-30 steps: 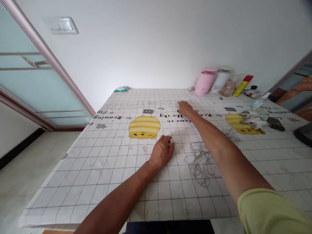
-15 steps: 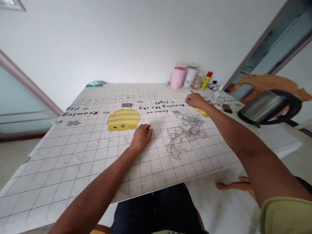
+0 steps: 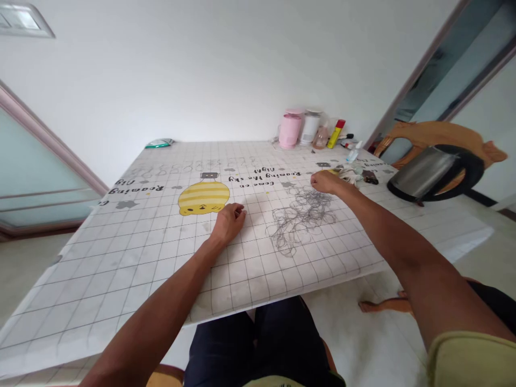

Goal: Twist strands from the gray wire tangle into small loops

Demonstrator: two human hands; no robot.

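Note:
A loose tangle of thin dark strands (image 3: 300,217) lies on the white checked tablecloth (image 3: 258,287); I cannot tell whether it is thread, wire or hair. Just beyond its far end is my right hand (image 3: 324,182), fingers closed; anything pinched in them is too small to see. My left hand (image 3: 229,219) rests on the cloth to the left of the tangle, beside a printed yellow striped balloon (image 3: 205,196). Its fingers are curled together, and whether they hold a strand cannot be made out. Faint curly loops (image 3: 193,165) run in a row across the back left of the cloth.
Along the wall stand a pink cylinder (image 3: 289,130), a white one (image 3: 310,127) and a yellow-red tube (image 3: 336,134). A small clear bottle (image 3: 353,152) and a steel kettle (image 3: 425,173) are on the right. A green packet (image 3: 159,143) lies at the back left.
My right hand has come down and nearer to me, toward the far end of the tangle, and its fingers look more closed. The left hand stays almost in place; the view has shifted slightly.

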